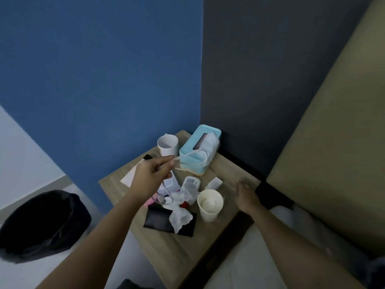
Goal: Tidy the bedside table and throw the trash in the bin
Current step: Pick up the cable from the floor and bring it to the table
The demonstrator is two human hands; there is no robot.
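My left hand [153,174] pinches the ear loop of a light blue face mask [196,158], which is draped over the near end of a teal tissue box [205,132] at the back of the wooden bedside table [173,257]. My right hand [246,197] hovers over the table's right edge, fingers apart and holding nothing. Crumpled white tissue [180,217] lies on a black wallet-like item [156,220] in the middle. A cream paper cup [210,203] stands beside it. The black-lined bin [39,224] sits on the floor at the left.
A white mug [167,143] stands at the table's back left. A white remote [190,182], a small white box [214,183], papers [129,177] and a small red object [184,204] lie among the clutter. The bed with its tan headboard [333,142] borders the right.
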